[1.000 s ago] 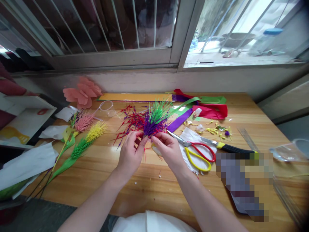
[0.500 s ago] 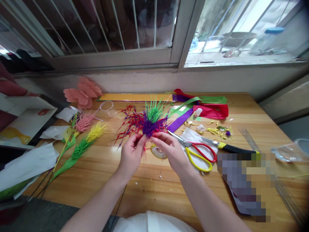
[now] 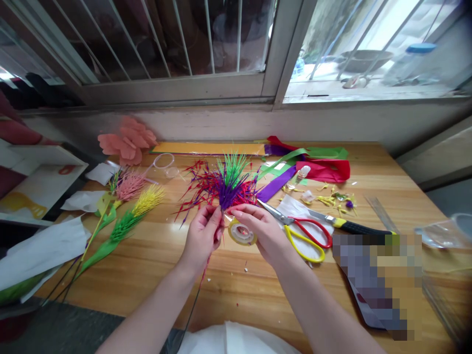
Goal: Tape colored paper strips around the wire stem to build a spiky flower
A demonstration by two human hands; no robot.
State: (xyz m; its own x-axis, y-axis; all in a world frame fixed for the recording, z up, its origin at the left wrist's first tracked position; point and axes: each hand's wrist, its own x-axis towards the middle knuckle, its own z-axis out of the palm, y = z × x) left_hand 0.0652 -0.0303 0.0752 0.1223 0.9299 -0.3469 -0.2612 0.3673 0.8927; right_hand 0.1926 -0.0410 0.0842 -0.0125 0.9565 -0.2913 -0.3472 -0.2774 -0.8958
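One purple-green tuft (image 3: 229, 184), likely light, bendy and best held by its base, is pinched there by the closed left hand (image 3: 201, 231), while the right hand (image 3: 260, 227) pinches tape (image 3: 234, 236).

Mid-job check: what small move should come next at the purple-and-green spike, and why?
Probably wind the tape roll once around the base of the purple-and-green spike: the left hand pinches that base, and the right hand has the roll close beside it, a clear strip apparently between.
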